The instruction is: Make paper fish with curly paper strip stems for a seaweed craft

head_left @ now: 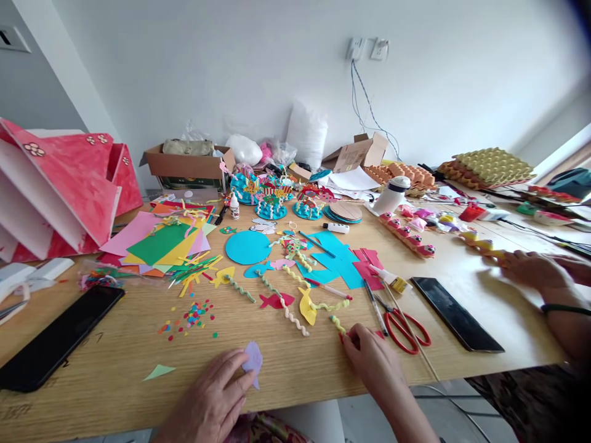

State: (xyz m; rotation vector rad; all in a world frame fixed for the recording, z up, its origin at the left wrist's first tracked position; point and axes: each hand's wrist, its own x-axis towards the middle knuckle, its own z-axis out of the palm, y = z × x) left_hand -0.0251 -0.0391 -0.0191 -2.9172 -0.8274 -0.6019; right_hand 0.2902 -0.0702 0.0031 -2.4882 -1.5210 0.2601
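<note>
Purple cutout (252, 355), fingers (234, 357) touching; bottle label (235, 211) illegible

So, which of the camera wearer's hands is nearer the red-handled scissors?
Right. The right hand is just left of the scissors; the left hand is farther left, touching a purple paper cutout.

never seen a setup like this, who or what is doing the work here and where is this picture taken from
There is no machine: a person wears the camera on their head, so this one picture looks forward and down over a wooden table. Their left hand has its fingers on a purple paper shape. Their right hand touches some red paper, mostly covered, beside a yellowish twisted strip. How firmly either grips is hard to tell. Beyond lie a yellow paper fish, loose coloured dots and a blue circle. The hands at far right are another person's.
</note>
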